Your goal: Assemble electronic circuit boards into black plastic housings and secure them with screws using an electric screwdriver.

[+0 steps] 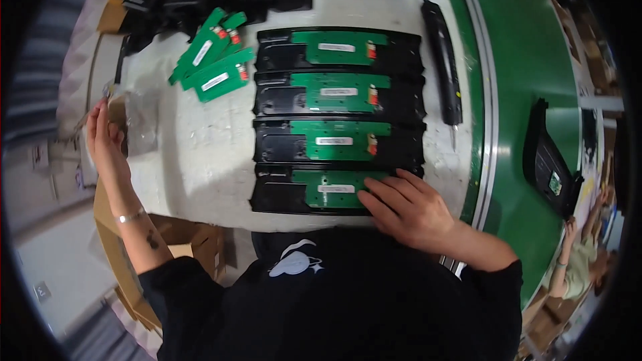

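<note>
An electronics assembly line: green conveyor belt [521,60], circuit boards [214,60], black housings [338,120], electric screwdriver [443,53].

The four trays [274,144] are black plastic with a dull sheen; the boards [341,140] in them are smooth green laminate with white paper labels. The worktop [194,160] looks white, worn and scuffed, the belt [528,60] matt green, the boxes [200,241] brown cardboard

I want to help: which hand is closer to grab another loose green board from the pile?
Probably the left hand. It hovers off the white table's left edge, nearer the loose green rectangular circuit boards. The right hand rests flat on the nearest black plastic tray.
</note>
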